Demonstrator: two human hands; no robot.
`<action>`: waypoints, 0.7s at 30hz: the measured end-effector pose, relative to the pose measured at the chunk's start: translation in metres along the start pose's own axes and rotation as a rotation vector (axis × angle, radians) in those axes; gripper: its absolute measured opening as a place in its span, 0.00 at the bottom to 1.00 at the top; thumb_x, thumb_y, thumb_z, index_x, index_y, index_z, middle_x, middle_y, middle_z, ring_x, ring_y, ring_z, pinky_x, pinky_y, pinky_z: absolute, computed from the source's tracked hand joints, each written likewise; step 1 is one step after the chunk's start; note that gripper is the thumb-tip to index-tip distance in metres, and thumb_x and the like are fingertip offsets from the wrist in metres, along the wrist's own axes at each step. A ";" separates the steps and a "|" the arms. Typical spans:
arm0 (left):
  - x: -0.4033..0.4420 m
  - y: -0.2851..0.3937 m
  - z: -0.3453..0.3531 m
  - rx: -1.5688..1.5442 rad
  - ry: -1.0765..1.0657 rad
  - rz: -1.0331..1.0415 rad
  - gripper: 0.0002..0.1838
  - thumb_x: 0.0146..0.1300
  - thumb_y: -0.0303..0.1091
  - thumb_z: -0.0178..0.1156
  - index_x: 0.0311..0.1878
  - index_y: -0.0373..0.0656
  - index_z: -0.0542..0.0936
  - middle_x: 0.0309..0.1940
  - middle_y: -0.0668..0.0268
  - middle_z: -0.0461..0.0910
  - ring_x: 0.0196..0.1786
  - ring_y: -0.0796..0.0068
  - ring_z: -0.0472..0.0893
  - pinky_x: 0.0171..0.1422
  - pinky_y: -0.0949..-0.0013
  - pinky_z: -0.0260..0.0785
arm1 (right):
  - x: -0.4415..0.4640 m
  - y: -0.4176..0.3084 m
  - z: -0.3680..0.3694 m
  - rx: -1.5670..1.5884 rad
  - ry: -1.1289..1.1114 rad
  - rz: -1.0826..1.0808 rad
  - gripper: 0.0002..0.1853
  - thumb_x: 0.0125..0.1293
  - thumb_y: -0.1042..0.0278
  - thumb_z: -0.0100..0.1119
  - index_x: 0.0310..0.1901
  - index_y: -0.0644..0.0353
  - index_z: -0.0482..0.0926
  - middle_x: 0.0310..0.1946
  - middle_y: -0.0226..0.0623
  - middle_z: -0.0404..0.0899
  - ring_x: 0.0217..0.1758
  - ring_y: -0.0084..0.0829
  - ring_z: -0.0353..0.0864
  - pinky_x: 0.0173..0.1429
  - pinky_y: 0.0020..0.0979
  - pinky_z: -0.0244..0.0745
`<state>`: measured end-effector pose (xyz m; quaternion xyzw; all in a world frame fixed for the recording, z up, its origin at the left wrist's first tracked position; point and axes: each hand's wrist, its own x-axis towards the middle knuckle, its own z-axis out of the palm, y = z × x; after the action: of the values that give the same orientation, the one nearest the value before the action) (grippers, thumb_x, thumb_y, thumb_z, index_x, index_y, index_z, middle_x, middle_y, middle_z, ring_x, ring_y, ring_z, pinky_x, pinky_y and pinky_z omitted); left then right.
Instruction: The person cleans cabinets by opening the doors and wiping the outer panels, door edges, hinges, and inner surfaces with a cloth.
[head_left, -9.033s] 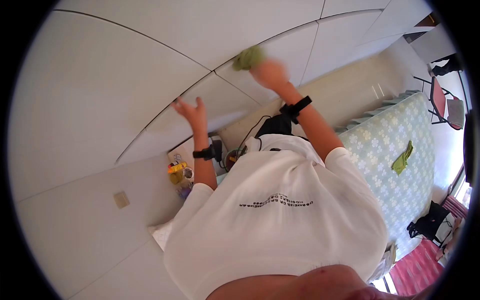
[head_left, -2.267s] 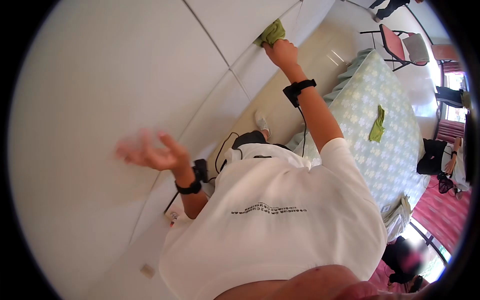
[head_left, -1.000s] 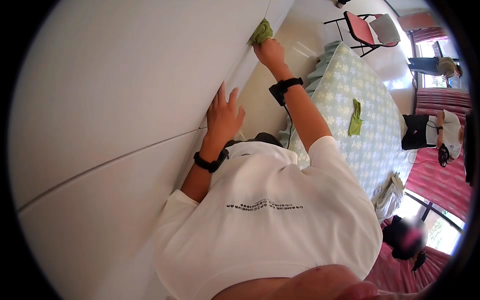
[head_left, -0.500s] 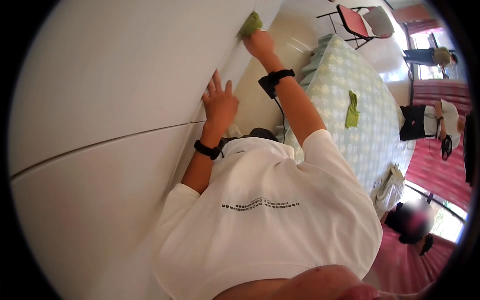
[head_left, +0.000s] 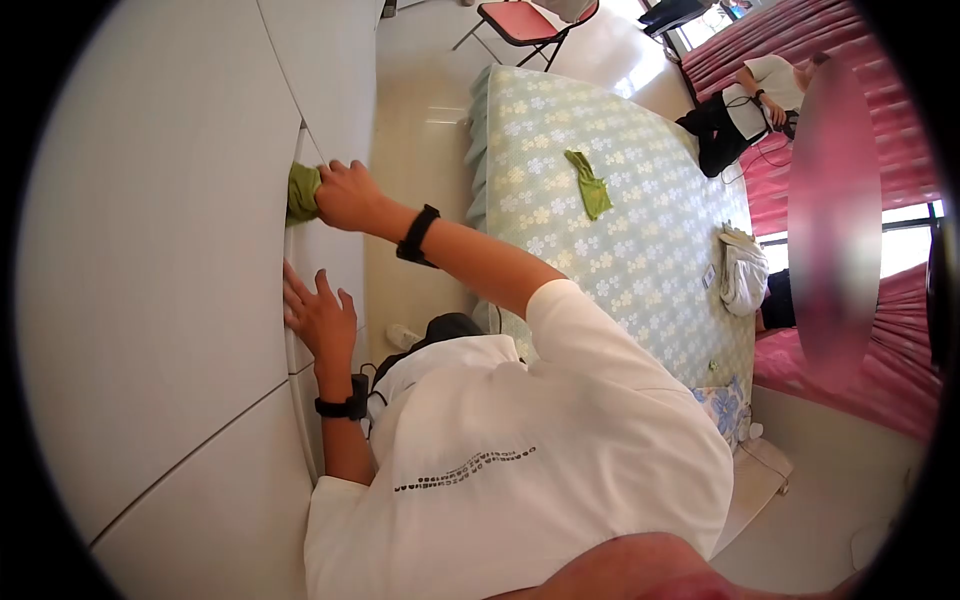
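My right hand [head_left: 350, 196] is closed around a green cloth [head_left: 303, 194] and presses it to the edge of a tall white cabinet panel [head_left: 170, 230]. Just nearer to my body, my left hand [head_left: 325, 318] rests on the same edge with its fingers spread. That hand holds nothing; its fingertips are partly hidden behind the panel edge. Both wrists wear black bands. A second green cloth [head_left: 588, 186] lies on a bed with a pale floral cover [head_left: 540, 120], to the right of my arms.
A red folding chair [head_left: 522, 22] stands beyond the bed. A person in a white shirt [head_left: 765, 95] is at the bed's far side, near pink curtains [head_left: 900, 120]. A whitish cloth bundle [head_left: 742, 272] lies at the bed edge. Tiled floor [head_left: 415, 150] runs between cabinet and bed.
My right hand has come closer to my left hand along the panel edge, with the green cloth still in it. The left hand stays on the edge. The whole view has turned.
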<state>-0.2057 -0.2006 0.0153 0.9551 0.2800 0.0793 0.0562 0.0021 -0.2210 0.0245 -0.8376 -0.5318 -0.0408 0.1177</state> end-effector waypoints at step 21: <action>-0.018 -0.005 -0.013 -0.412 0.299 0.167 0.17 0.60 0.28 0.59 0.54 0.43 0.77 0.66 0.50 0.65 0.67 0.48 0.66 0.67 0.49 0.62 | -0.010 -0.084 -0.067 0.044 -0.226 -0.095 0.12 0.49 0.57 0.61 0.22 0.58 0.81 0.26 0.39 0.80 0.30 0.38 0.78 0.45 0.38 0.68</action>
<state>-0.2259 -0.2058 0.0248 0.9208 0.1835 0.2794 0.2008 -0.0737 -0.2117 0.1003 -0.8081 -0.5814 0.0601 0.0730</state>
